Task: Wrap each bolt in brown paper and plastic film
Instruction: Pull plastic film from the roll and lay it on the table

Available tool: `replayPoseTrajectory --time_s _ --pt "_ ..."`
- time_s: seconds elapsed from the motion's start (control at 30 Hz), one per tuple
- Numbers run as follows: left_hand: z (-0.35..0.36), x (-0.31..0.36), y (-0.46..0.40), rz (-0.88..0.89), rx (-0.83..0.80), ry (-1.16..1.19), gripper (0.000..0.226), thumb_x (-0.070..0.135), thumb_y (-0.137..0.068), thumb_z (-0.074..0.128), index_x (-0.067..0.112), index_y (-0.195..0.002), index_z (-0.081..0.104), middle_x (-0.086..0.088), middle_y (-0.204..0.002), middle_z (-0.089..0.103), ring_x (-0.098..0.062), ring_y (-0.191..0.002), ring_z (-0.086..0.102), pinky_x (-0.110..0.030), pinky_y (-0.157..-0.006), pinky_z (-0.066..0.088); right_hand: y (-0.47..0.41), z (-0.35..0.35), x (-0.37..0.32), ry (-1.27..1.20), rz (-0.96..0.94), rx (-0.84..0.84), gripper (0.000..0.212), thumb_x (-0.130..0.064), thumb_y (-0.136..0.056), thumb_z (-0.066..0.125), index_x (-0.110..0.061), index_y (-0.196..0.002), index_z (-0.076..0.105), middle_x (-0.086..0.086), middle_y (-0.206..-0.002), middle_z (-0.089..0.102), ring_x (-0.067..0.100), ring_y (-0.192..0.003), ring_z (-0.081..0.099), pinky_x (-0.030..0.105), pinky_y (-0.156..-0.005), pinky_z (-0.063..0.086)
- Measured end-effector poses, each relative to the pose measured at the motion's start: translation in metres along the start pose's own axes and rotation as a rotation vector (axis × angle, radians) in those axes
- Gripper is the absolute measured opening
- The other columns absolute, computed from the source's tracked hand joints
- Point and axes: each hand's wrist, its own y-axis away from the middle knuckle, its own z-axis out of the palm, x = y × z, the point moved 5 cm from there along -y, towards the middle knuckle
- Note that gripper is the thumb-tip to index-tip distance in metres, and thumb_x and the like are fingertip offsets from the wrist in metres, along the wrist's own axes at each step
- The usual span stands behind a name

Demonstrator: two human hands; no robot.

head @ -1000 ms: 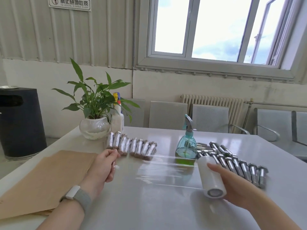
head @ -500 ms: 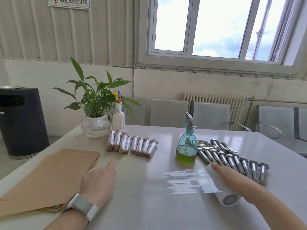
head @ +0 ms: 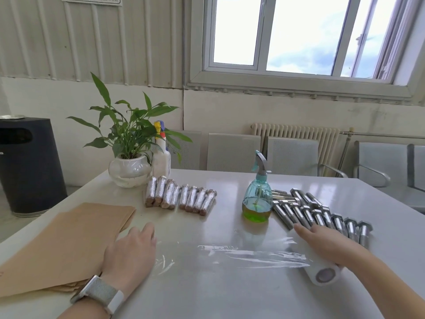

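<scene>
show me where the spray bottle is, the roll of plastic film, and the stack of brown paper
spray bottle (head: 257, 203): head view, on its teal glass belly.
roll of plastic film (head: 326, 275): head view, on the near open end of the core.
stack of brown paper (head: 66, 242): head view, on the bare top sheet, left of the left hand.

1. The glossy white table (head: 230, 295) carries a stack of brown paper sheets (head: 69, 245) at its left side.
2. The left hand (head: 131, 252), with a watch on a grey woven strap (head: 99, 293), lies flat on the end of a stretched sheet of clear plastic film (head: 248, 253).
3. The right hand (head: 322, 240) rests with straight fingers on the white film roll (head: 325, 273).
4. Bare silver hex bolts (head: 322, 215) lie in a row beyond the right hand.
5. Wrapped bolts in brown paper and film (head: 181, 198) lie side by side near a green plant in a glass bowl (head: 128, 143).
6. A teal spray bottle with green liquid (head: 257, 199) stands just beside the bare bolts.
</scene>
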Motion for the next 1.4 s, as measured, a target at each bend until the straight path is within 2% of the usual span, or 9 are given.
replayPoseTrajectory --time_s 0.07,0.33,0.53,0.67,0.83,1.0,1.07,1.2,1.4 --pt "0.002 -0.002 -0.001 -0.007 0.009 0.058 0.018 0.044 -0.101 0.027 0.031 -0.098 0.04 0.006 -0.096 0.055 -0.016 -0.096 0.062 -0.031 -0.069 0.047 0.001 -0.001 0.0 0.001 -0.012 0.002 0.05 -0.066 -0.096 0.03 -0.022 -0.083 0.051 -0.004 -0.084 0.059 0.008 -0.075 0.055 0.024 -0.06 0.037" --pt "0.003 0.002 -0.002 -0.02 0.034 0.214 0.02 0.047 -0.099 0.035 0.033 -0.085 0.038 0.007 -0.084 0.05 -0.018 -0.087 0.063 -0.033 -0.064 0.043 0.003 0.003 0.001 -0.078 -0.021 0.026 0.06 -0.078 -0.087 0.026 -0.023 -0.086 0.051 -0.005 -0.088 0.058 0.006 -0.078 0.052 0.025 -0.062 0.035" --pt "0.004 -0.001 -0.003 -0.039 0.032 0.318 0.02 0.044 -0.099 0.038 0.033 -0.082 0.039 0.01 -0.083 0.052 -0.02 -0.084 0.058 -0.034 -0.066 0.042 -0.001 0.002 0.004 -0.009 -0.027 0.041 0.067 -0.075 -0.089 0.031 -0.015 -0.084 0.059 0.002 -0.079 0.063 0.015 -0.069 0.06 0.027 -0.054 0.044" --pt "0.003 -0.004 -0.003 -0.044 0.026 0.261 0.017 0.042 -0.1 0.033 0.031 -0.088 0.038 0.009 -0.09 0.056 -0.02 -0.09 0.061 -0.034 -0.067 0.046 -0.003 0.0 0.009 0.007 -0.003 0.046 0.067 -0.076 -0.088 0.029 -0.015 -0.088 0.058 0.002 -0.085 0.063 0.016 -0.074 0.062 0.029 -0.062 0.053" --pt "0.0 0.002 -0.001 -0.035 0.035 0.151 0.014 0.042 -0.099 0.033 0.03 -0.093 0.039 0.006 -0.093 0.055 -0.019 -0.09 0.064 -0.032 -0.061 0.042 0.0 -0.004 0.01 0.038 0.009 0.033 0.069 -0.077 -0.087 0.029 -0.014 -0.086 0.056 0.004 -0.08 0.064 0.017 -0.068 0.064 0.026 -0.045 0.047" --pt "-0.006 0.005 0.0 0.037 0.076 0.235 0.006 0.029 -0.095 0.051 0.025 -0.099 0.052 0.002 -0.091 0.048 -0.027 -0.082 0.062 -0.036 -0.062 0.046 0.002 -0.005 0.009 0.03 0.011 0.036 0.067 -0.077 -0.087 0.031 -0.014 -0.083 0.054 0.004 -0.076 0.061 0.018 -0.063 0.063 0.022 -0.037 0.04" --pt "-0.007 0.006 -0.002 0.065 0.068 0.261 0.009 0.02 -0.093 0.056 0.022 -0.101 0.057 0.001 -0.089 0.045 -0.03 -0.079 0.06 -0.037 -0.065 0.043 0.002 -0.005 0.009 0.032 0.007 0.042 0.067 -0.077 -0.087 0.031 -0.015 -0.081 0.053 0.003 -0.074 0.06 0.017 -0.062 0.062 0.022 -0.038 0.04" --pt "-0.005 0.006 -0.006 0.083 0.044 0.209 0.012 0.018 -0.093 0.053 0.027 -0.098 0.059 0.006 -0.09 0.043 -0.023 -0.081 0.057 -0.032 -0.067 0.031 -0.001 -0.004 0.01 0.054 0.0 0.055 0.066 -0.078 -0.086 0.03 -0.016 -0.08 0.052 0.002 -0.075 0.06 0.016 -0.065 0.06 0.027 -0.048 0.042" --pt "-0.002 0.006 -0.005 0.108 0.031 0.175 0.016 0.018 -0.09 0.053 0.032 -0.091 0.06 0.008 -0.09 0.045 -0.018 -0.085 0.054 -0.03 -0.07 0.027 -0.002 -0.005 0.011 0.075 -0.001 0.071 0.064 -0.077 -0.087 0.03 -0.017 -0.079 0.051 0.002 -0.079 0.061 0.016 -0.069 0.061 0.027 -0.049 0.046"
